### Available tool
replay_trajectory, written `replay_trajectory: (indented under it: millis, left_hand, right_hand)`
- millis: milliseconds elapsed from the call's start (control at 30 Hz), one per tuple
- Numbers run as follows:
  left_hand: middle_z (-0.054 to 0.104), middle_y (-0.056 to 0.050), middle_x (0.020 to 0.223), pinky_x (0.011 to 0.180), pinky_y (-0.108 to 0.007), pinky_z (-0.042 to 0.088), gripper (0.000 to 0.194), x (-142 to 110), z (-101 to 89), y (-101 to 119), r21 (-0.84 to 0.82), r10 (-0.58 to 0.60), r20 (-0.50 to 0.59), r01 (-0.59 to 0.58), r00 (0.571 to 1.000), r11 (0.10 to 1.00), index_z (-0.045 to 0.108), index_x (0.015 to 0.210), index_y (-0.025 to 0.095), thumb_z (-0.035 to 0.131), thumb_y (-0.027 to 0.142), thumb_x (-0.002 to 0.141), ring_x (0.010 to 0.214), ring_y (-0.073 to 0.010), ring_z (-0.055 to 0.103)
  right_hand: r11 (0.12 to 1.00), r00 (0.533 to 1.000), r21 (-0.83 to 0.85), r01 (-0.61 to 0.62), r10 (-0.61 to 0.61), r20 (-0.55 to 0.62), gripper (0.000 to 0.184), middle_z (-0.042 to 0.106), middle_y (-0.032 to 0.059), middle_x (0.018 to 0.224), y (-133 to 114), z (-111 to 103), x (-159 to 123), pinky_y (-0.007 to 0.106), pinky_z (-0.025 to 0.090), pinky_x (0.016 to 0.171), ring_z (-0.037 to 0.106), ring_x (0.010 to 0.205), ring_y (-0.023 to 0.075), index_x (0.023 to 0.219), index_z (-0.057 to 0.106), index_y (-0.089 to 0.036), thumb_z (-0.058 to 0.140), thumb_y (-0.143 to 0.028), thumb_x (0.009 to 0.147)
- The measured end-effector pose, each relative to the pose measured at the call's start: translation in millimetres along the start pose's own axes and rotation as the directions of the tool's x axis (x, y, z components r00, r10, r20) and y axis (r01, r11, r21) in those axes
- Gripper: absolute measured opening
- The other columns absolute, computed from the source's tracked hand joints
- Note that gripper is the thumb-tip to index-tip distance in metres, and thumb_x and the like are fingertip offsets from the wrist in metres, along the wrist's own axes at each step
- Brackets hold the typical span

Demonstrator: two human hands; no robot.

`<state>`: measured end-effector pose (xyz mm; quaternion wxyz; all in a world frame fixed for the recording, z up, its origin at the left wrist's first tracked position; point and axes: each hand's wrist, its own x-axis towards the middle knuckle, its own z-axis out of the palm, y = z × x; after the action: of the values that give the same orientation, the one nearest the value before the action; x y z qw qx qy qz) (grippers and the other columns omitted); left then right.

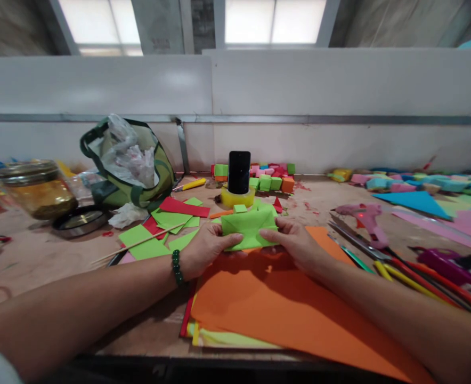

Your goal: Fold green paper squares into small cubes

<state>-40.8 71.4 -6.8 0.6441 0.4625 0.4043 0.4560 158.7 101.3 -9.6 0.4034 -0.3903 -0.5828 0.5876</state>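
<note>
A folded piece of lime-green paper (250, 226) is held up between both hands, with crease lines across its front. My left hand (209, 246), with a green bead bracelet at the wrist, pinches its left end, the thumb lying on the near face. At the opposite end, my right hand (293, 242) pinches the paper the same way. Beneath the hands lies a stack topped by large orange sheets (267, 304). Just behind the held paper sits a small green paper cube (240, 208).
Behind stands a phone (239, 172) on a yellow tape roll (235, 198), near paper cubes (265, 183). Left are green paper pieces (139, 240), a wooden stick (139, 244), a bag (139, 165) and a glass jar (35, 189). Right are a pink glue gun (365, 218) and scissors (359, 242).
</note>
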Motion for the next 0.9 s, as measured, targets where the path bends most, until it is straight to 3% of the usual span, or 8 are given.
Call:
replay_trajectory:
  millis: [200, 400, 667, 900]
  left_hand:
    - [0.071, -0.006, 0.081, 0.058, -0.019, 0.054, 0.038, 1.6, -2.9, 0.5, 0.036, -0.008, -0.004, 0.008, 1.0, 0.999, 0.072, 0.089, 0.01, 0.084, 0.032, 0.06, 0.058, -0.0103, 0.064]
    - [0.071, -0.008, 0.076, 0.051, -0.017, 0.05, 0.034, 1.2, -4.4, 0.8, 0.014, -0.021, 0.006, 0.021, 1.0, 1.0, 0.068, 0.083, 0.009, 0.079, 0.038, 0.067, 0.06, -0.0156, 0.069]
    - [0.07, -0.008, 0.068, 0.049, -0.016, 0.049, 0.035, 2.1, -6.4, 1.7, 0.069, -0.01, -0.009, 0.011, 1.0, 0.998, 0.068, 0.078, 0.008, 0.08, 0.039, 0.066, 0.055, -0.0127, 0.066]
    - [0.072, -0.009, 0.075, 0.049, -0.017, 0.049, 0.032, 2.6, -7.0, 0.3, 0.06, 0.005, -0.003, -0.005, 1.0, 0.998, 0.067, 0.083, 0.009, 0.078, 0.036, 0.07, 0.059, -0.0152, 0.069]
  right_hand:
    - [1.0, 1.0, 0.014, -0.025, 0.025, 0.012, 0.034, 0.071, 0.004, 0.083, 1.2, -1.6, 0.7, 0.022, 0.054, 0.057, 0.063, 0.06, 0.0104, 0.09, 0.071, -0.015, 0.079, -0.036, 0.064]
    - [0.998, 0.999, 0.06, 0.018, -0.02, 0.028, 0.031, 0.071, 0.0041, 0.088, -1.6, -1.1, 0.2, 0.025, 0.058, 0.063, 0.065, 0.072, 0.0143, 0.089, 0.071, -0.017, 0.079, -0.035, 0.064]
    - [1.0, 0.997, 0.029, -0.007, 0.005, 0.077, 0.031, 0.07, 0.0024, 0.077, -1.1, -1.1, -0.1, 0.022, 0.053, 0.054, 0.062, 0.056, 0.0106, 0.09, 0.071, -0.016, 0.077, -0.034, 0.066]
    - [1.0, 0.998, 0.003, 0.02, -0.02, 0.052, 0.034, 0.071, 0.0038, 0.085, -0.4, -2.2, -0.2, 0.025, 0.056, 0.06, 0.064, 0.064, 0.0129, 0.093, 0.071, -0.016, 0.077, -0.036, 0.066]
